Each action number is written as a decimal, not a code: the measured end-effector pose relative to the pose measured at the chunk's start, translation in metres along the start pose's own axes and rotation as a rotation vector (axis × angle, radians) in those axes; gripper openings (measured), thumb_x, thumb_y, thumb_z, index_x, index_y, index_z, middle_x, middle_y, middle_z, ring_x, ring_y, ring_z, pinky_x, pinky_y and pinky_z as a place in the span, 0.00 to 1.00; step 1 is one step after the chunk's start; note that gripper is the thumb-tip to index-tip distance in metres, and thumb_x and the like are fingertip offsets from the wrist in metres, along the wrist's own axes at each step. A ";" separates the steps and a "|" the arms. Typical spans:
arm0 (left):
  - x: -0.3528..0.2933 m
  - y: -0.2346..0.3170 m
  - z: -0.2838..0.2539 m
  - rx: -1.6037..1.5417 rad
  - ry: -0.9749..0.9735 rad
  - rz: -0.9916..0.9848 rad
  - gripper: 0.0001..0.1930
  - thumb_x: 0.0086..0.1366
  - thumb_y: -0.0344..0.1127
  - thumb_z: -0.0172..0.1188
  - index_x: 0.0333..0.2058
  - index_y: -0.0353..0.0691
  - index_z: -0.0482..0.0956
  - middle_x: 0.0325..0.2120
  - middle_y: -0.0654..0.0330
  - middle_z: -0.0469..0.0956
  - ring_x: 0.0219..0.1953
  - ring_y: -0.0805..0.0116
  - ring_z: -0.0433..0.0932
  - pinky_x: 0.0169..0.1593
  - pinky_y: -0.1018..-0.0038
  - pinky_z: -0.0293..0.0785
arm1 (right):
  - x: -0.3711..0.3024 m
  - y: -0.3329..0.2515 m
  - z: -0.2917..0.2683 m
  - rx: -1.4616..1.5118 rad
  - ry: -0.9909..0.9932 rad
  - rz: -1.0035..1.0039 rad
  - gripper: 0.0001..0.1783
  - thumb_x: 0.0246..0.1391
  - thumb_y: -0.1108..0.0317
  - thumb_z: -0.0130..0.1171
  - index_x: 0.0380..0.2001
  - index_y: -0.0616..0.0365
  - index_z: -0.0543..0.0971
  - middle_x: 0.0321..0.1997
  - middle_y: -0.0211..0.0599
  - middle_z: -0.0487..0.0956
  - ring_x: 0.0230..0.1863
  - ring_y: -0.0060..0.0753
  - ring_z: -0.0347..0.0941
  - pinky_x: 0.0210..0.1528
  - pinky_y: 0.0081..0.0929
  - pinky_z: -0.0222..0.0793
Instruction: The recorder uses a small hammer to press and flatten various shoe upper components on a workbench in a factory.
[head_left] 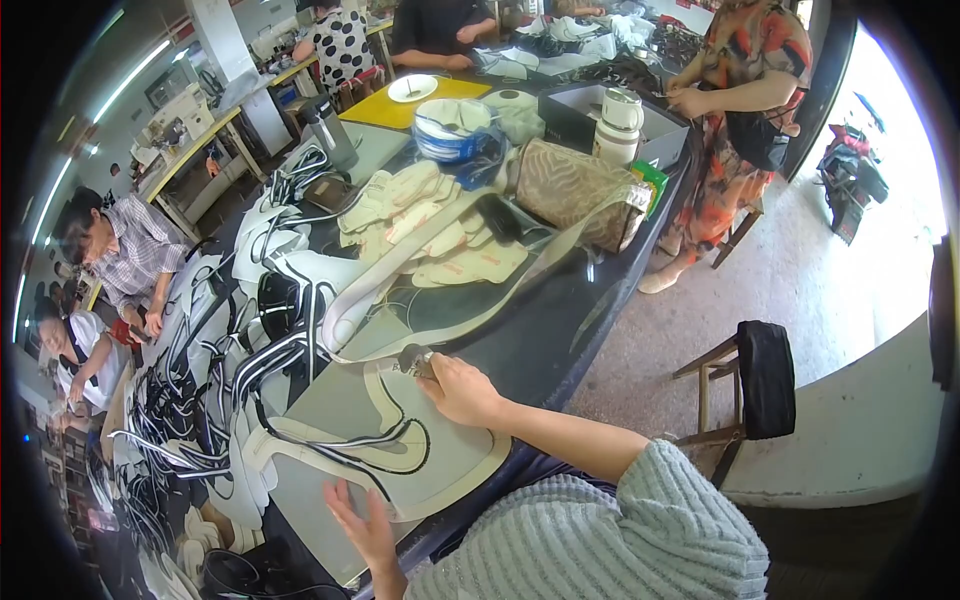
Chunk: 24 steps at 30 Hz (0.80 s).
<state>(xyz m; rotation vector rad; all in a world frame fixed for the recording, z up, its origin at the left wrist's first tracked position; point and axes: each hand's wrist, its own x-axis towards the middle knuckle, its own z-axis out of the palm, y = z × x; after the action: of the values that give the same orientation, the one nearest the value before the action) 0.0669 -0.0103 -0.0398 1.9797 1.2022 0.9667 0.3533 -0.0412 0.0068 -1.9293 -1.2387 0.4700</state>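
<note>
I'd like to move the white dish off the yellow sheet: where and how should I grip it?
Probably by the left rim of the white dish, coming in low from the left, fingertips beneath the edge. It is round and shallow, with bare yellow sheet on that side; the white-and-blue pile crowds its near right.

Strips [275, 352] apparently block leftward; dark tabletop [540, 345] gives passage rightward.

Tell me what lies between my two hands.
In the head view, a cream piece edged in black lies between your left hand and right hand.
</note>
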 end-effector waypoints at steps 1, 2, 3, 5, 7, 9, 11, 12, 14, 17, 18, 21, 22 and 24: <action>0.003 0.002 0.006 -0.057 0.053 -0.056 0.34 0.67 0.30 0.58 0.67 0.32 0.52 0.58 0.41 0.67 0.62 0.49 0.66 0.65 0.59 0.58 | 0.000 -0.003 0.000 -0.004 0.000 -0.006 0.16 0.62 0.60 0.53 0.36 0.65 0.69 0.37 0.55 0.78 0.44 0.58 0.75 0.46 0.49 0.71; 0.004 0.005 0.010 -0.117 0.107 -0.110 0.33 0.68 0.31 0.57 0.66 0.32 0.52 0.60 0.42 0.66 0.64 0.50 0.64 0.66 0.59 0.57 | -0.002 -0.008 0.000 0.023 -0.034 0.026 0.17 0.62 0.59 0.53 0.35 0.65 0.69 0.36 0.57 0.78 0.43 0.59 0.75 0.46 0.50 0.71; 0.003 0.010 0.007 -0.127 0.114 -0.107 0.33 0.68 0.31 0.57 0.66 0.32 0.52 0.60 0.42 0.66 0.64 0.50 0.64 0.66 0.59 0.57 | -0.004 -0.013 0.001 0.048 -0.066 0.056 0.18 0.62 0.58 0.54 0.34 0.65 0.70 0.36 0.59 0.78 0.42 0.61 0.75 0.46 0.51 0.70; 0.008 0.030 0.003 -0.605 0.304 -0.316 0.32 0.69 0.33 0.55 0.66 0.34 0.52 0.61 0.46 0.63 0.64 0.52 0.62 0.67 0.59 0.57 | -0.007 0.003 0.018 0.197 -0.049 0.102 0.21 0.63 0.55 0.53 0.33 0.67 0.71 0.34 0.62 0.78 0.39 0.66 0.74 0.45 0.52 0.69; 0.009 0.035 -0.002 -0.633 0.397 -0.354 0.31 0.69 0.34 0.54 0.67 0.35 0.52 0.61 0.47 0.63 0.64 0.53 0.62 0.67 0.59 0.57 | -0.012 0.007 0.023 0.264 -0.045 0.128 0.22 0.63 0.54 0.53 0.34 0.68 0.71 0.33 0.62 0.78 0.39 0.68 0.73 0.44 0.53 0.68; 0.008 0.031 -0.010 -0.677 0.512 -0.458 0.31 0.69 0.35 0.55 0.66 0.35 0.54 0.62 0.50 0.65 0.64 0.54 0.63 0.67 0.60 0.57 | -0.018 0.014 0.023 0.313 0.016 0.099 0.23 0.62 0.53 0.53 0.34 0.68 0.71 0.28 0.55 0.77 0.31 0.55 0.76 0.35 0.46 0.70; 0.000 -0.008 -0.039 -0.798 0.488 -0.531 0.30 0.68 0.36 0.56 0.65 0.34 0.57 0.60 0.51 0.67 0.63 0.55 0.65 0.66 0.61 0.60 | -0.023 0.001 0.019 0.452 -0.165 0.199 0.22 0.61 0.53 0.55 0.34 0.67 0.71 0.27 0.49 0.77 0.27 0.45 0.75 0.30 0.41 0.69; -0.009 -0.022 -0.052 -0.928 0.436 -0.599 0.29 0.68 0.37 0.57 0.63 0.33 0.60 0.58 0.51 0.70 0.61 0.56 0.67 0.64 0.62 0.62 | -0.030 -0.007 0.013 0.580 -0.323 0.319 0.22 0.60 0.53 0.57 0.33 0.66 0.72 0.26 0.44 0.77 0.23 0.35 0.74 0.25 0.35 0.68; -0.012 -0.017 -0.064 -0.864 0.296 -0.632 0.23 0.67 0.39 0.59 0.56 0.34 0.71 0.48 0.57 0.78 0.49 0.66 0.75 0.49 0.71 0.70 | -0.042 -0.022 0.011 0.746 -0.426 0.420 0.20 0.57 0.56 0.63 0.34 0.66 0.75 0.30 0.36 0.78 0.25 0.26 0.73 0.25 0.28 0.68; -0.002 -0.005 -0.057 -0.655 0.329 -0.627 0.21 0.69 0.44 0.56 0.54 0.37 0.73 0.44 0.62 0.78 0.42 0.74 0.74 0.41 0.72 0.70 | -0.055 -0.040 0.019 0.876 -0.546 0.346 0.24 0.57 0.62 0.64 0.51 0.69 0.75 0.41 0.40 0.81 0.40 0.26 0.76 0.44 0.27 0.73; 0.009 0.003 -0.053 -0.721 0.310 -0.608 0.18 0.69 0.45 0.55 0.51 0.38 0.75 0.40 0.64 0.76 0.40 0.77 0.71 0.38 0.75 0.67 | -0.054 -0.046 0.014 0.886 -0.623 0.335 0.22 0.58 0.64 0.64 0.51 0.68 0.75 0.42 0.38 0.81 0.40 0.25 0.75 0.43 0.27 0.73; 0.026 -0.032 -0.041 -0.365 0.474 -0.340 0.15 0.72 0.37 0.45 0.44 0.29 0.74 0.32 0.54 0.75 0.38 0.64 0.72 0.45 0.70 0.69 | -0.060 -0.069 0.014 0.911 -0.681 0.088 0.22 0.60 0.61 0.63 0.50 0.68 0.76 0.40 0.35 0.81 0.39 0.22 0.74 0.43 0.26 0.72; 0.037 -0.022 -0.044 -0.336 0.514 -0.326 0.14 0.73 0.33 0.43 0.43 0.28 0.74 0.33 0.51 0.76 0.39 0.65 0.73 0.48 0.69 0.69 | -0.060 -0.071 0.013 0.918 -0.688 0.032 0.22 0.60 0.60 0.63 0.50 0.68 0.76 0.40 0.34 0.81 0.39 0.21 0.74 0.43 0.25 0.72; 0.060 0.017 -0.072 0.055 0.490 -0.239 0.12 0.73 0.29 0.44 0.46 0.28 0.73 0.34 0.48 0.77 0.36 0.65 0.74 0.45 0.71 0.70 | -0.063 -0.078 0.006 0.863 -0.719 0.001 0.21 0.61 0.60 0.62 0.47 0.67 0.76 0.37 0.33 0.80 0.37 0.20 0.73 0.41 0.25 0.71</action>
<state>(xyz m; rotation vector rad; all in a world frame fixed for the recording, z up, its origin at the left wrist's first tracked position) 0.0336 0.0472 0.0286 1.6332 1.6995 1.3465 0.2741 -0.0766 0.0571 -1.0277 -1.1483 1.5035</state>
